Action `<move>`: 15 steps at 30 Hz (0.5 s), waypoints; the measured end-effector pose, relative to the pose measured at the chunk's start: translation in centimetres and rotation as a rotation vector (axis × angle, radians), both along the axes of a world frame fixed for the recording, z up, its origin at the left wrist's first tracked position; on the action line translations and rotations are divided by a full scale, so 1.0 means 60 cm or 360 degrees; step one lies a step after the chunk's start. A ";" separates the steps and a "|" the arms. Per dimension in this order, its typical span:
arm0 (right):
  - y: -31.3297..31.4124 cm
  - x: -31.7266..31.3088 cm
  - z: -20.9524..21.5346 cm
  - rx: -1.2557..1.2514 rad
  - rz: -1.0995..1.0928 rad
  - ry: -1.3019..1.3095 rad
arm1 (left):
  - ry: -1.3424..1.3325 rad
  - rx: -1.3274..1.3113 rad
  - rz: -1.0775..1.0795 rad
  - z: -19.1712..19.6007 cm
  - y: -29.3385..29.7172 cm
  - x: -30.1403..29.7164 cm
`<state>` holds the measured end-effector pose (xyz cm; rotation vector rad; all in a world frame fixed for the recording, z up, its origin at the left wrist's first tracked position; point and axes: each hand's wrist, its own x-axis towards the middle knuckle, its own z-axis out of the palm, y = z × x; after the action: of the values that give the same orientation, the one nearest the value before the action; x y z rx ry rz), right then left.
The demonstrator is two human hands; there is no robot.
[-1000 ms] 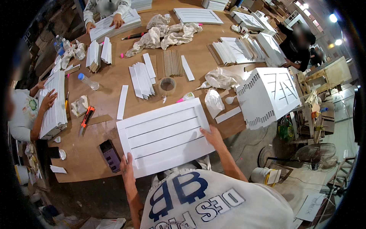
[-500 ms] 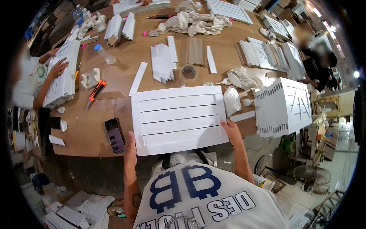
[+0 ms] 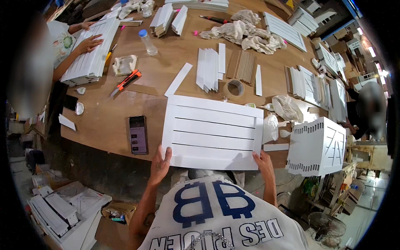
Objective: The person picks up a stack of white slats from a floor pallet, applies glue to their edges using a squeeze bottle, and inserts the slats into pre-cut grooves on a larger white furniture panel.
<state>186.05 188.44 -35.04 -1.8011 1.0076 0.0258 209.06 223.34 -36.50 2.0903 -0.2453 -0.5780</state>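
Over the last half second my head view has swung round, so the table (image 3: 98, 129) and its contents sit further right in the picture; the left thumb now shows over the panel's face, while the white rectangular panel with long dark grooves (image 3: 213, 135) stays between both hands.

Head view, the only one I have: the panel lies face up over the table's near edge, just in front of the wearer's body. I cannot tell whether its underside touches the tabletop. The left hand (image 3: 159, 167) is closed on the near left corner, thumb on top; the right hand (image 3: 264, 162) grips the near right corner the same way. Most of the fingers are hidden beyond or under the edges.

Left of the panel I see a dark smartphone with a lit screen (image 3: 138, 139), and further off an orange and black utility knife (image 3: 130, 80). Beyond the far edge are a loose white flat strip (image 3: 178, 80), a bundle of white pointed slats (image 3: 207, 70) and a roll of tan tape (image 3: 228, 94). To the right, a white plastic bag (image 3: 271, 127) sits just beside the panel, then a tall stack of white slotted boards (image 3: 306, 141). At far left, a co-worker's hand (image 3: 88, 44) rests on a pile of white panels (image 3: 96, 35).
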 end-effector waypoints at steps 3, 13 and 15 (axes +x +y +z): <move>-0.002 0.002 -0.006 -0.0190 0.0073 0.0221 | -0.0038 0.0120 0.0066 -0.006 -0.003 0.039; -0.013 0.031 -0.004 -0.0964 0.0044 0.0038 | -0.1108 0.0416 -0.0264 -0.066 -0.338 0.361; -0.022 0.017 -0.004 -0.0995 -0.0019 -0.0019 | -0.1044 0.0406 -0.0382 -0.094 -0.377 0.379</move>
<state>187.07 187.09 -35.29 -2.3511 1.0925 -0.3415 231.78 200.72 -42.14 2.4670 -0.8406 -0.0352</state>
